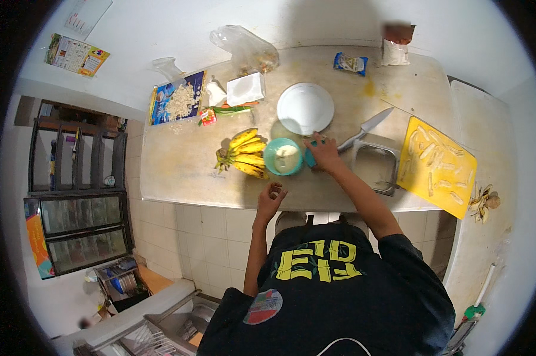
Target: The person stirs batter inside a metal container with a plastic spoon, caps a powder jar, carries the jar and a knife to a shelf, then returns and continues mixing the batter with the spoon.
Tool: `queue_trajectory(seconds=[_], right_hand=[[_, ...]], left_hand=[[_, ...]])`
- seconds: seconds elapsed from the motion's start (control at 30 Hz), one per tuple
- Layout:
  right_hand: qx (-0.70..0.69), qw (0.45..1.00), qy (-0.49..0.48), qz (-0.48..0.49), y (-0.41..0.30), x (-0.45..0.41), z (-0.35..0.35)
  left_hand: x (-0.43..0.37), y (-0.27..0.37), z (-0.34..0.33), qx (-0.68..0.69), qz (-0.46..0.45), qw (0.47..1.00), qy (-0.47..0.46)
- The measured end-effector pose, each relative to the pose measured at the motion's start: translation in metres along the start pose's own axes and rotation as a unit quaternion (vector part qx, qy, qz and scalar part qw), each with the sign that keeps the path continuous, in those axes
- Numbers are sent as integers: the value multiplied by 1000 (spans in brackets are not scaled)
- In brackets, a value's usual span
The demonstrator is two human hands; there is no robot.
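Observation:
My right hand (325,153) is around a teal object (310,156), partly hidden under the fingers, so its kind is unclear. Left of it stands a teal bowl (271,155) with pale, peeled-looking pieces (286,153) inside. My left hand (271,198) hovers near the table's front edge, below the bowl, its fingers loosely curled around nothing visible. A bunch of yellow bananas (246,153) with dark spots lies against the bowl's left side. Just beyond the bowl is a white plate (306,108). A large knife (369,126) lies beyond my right hand, blade pointing away to the right.
Right of my forearm sits a metal pan (374,164), beside a yellow cutting board (441,173) bearing pale strips. Banana peels (485,202) lie farther right. At the left are pale crumbled pieces (182,102) on a blue sheet, a white box (245,89) and green stalks (237,109).

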State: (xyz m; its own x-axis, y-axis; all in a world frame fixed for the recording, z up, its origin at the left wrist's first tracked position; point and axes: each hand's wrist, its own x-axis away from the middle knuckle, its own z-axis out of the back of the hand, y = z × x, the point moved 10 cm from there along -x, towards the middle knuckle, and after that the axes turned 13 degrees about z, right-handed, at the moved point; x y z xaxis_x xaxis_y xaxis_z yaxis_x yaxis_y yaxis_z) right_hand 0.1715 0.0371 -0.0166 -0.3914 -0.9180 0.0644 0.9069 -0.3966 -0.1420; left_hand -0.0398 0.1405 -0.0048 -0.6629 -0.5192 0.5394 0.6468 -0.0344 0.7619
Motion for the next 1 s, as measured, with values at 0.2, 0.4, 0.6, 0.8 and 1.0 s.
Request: queue_trajectory(seconds=[0.2, 0.4, 0.6, 0.8, 1.0], right_hand=[[-140, 981, 55, -122, -4, -1, 80], [-396, 722, 541, -174, -10, 87, 126], [-250, 881, 403, 0, -119, 23, 125], [-203, 923, 325, -30, -106, 18, 145], [-149, 976, 158, 16, -112, -12, 155]], left_hand=[[-31, 33, 62, 6, -142, 990, 3], [-61, 83, 66, 77, -261, 957, -102], [-61, 101, 33, 47, -293, 919, -258], [-61, 110, 21, 8, -300, 917, -261], [-73, 106, 13, 35, -354, 913, -200]])
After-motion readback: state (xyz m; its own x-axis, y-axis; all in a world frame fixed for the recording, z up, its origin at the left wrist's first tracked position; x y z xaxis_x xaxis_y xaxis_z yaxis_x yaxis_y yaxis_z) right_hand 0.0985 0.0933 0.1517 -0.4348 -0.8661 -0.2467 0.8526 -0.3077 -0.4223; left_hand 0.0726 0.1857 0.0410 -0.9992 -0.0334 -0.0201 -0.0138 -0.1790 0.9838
